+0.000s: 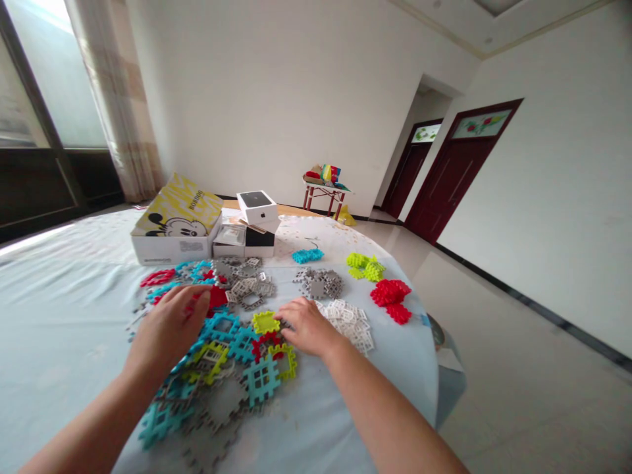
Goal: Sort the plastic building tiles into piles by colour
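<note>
A mixed heap of plastic interlocking building pieces in blue, grey, red and yellow-green covers the table in front of me. Over the heap's left side, my left hand (170, 322) has its fingers bent around a red building piece (217, 299); part of that piece is hidden by the fingers. My right hand (309, 326) pinches the right edge of a yellow-green square building piece (265, 322). Below it lie a yellow-green frame piece (287, 362) and a blue lattice piece (261, 380). Beside my right hand spreads a pile of white pieces (348, 322).
Single-colour piles stand apart: grey (318, 284), blue (307, 255), yellow-green (365, 266) and red (391, 297). Behind the heap are a yellow-and-white cartoon box (172, 249) and a white phone box (257, 207). The round table's edge curves along the right.
</note>
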